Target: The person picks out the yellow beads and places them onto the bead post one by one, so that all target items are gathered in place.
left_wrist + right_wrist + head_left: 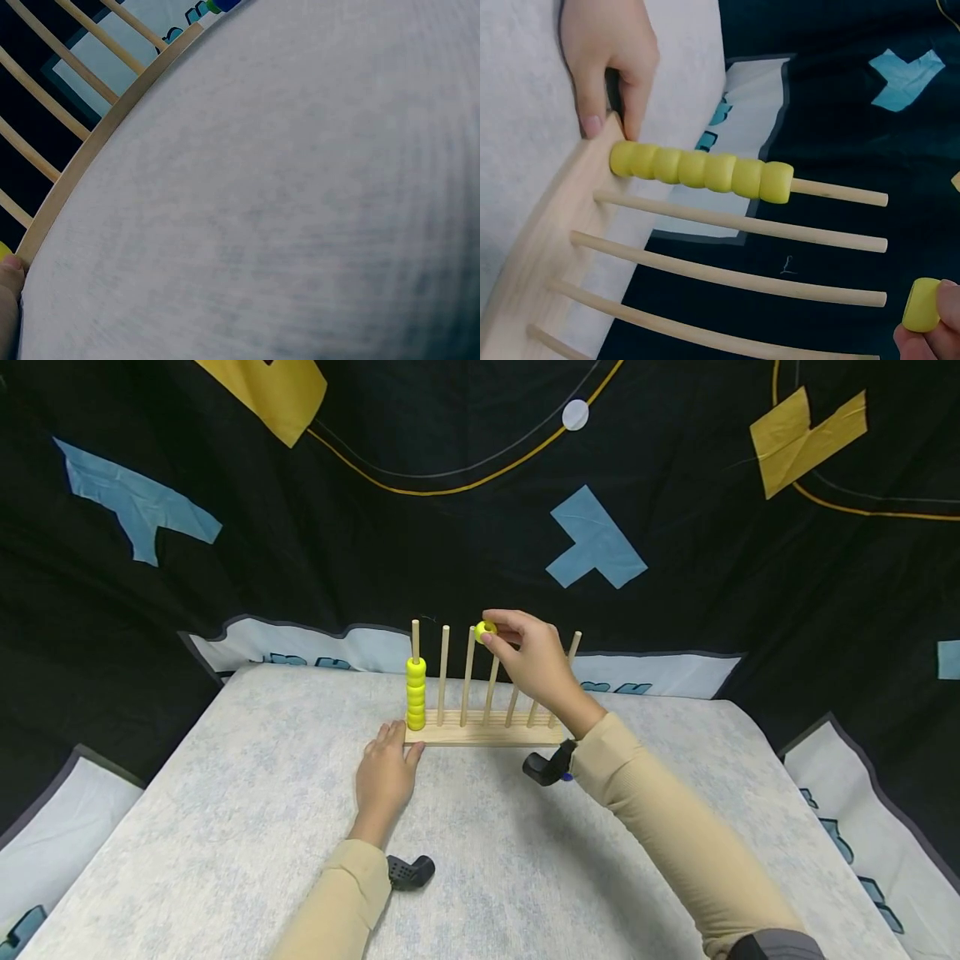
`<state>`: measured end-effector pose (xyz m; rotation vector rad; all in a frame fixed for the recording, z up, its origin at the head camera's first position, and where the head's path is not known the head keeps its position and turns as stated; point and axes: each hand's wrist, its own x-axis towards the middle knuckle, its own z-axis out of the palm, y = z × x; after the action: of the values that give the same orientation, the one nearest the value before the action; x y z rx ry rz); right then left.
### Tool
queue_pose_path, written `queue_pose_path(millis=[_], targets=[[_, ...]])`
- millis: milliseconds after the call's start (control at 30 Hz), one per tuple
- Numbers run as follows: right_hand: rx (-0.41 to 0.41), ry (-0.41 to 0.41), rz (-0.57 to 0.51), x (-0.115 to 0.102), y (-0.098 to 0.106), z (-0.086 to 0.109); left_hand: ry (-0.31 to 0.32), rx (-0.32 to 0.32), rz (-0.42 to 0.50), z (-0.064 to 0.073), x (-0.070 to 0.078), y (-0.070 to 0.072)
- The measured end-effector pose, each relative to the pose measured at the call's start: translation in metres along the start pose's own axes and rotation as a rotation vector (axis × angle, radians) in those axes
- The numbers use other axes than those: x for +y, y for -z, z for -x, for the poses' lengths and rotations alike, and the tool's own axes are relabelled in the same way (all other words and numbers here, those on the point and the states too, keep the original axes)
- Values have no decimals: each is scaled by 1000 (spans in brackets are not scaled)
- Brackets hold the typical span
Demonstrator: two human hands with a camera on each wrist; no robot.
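Observation:
A wooden peg rack stands on the table, its upright pegs in a row along a flat base. Several yellow beads are stacked on the leftmost peg, whose top stays bare. My left hand grips the left end of the base, thumb and fingers on either side of the corner. Thumb and fingertips of my right hand pinch one yellow bead in the air near the third peg's tip; a gap separates bead and peg in the right wrist view. My right hand partly hides the pegs on the right.
A pale patterned cloth covers the table. Behind it hangs a black curtain with blue and yellow patches. In the left wrist view, a small blue and green object shows at the top edge.

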<state>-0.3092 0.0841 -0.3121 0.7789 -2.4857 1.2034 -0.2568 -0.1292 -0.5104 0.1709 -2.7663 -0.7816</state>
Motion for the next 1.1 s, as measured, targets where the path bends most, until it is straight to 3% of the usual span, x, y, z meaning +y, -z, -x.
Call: queue_pose_path(millis=[533, 1100], targets=[[-54, -95, -70, -15, -24, -46, 21, -4, 9, 1, 3, 1], [-115, -50, -68, -37, -55, -54, 22, 3, 15, -1, 0, 0]])
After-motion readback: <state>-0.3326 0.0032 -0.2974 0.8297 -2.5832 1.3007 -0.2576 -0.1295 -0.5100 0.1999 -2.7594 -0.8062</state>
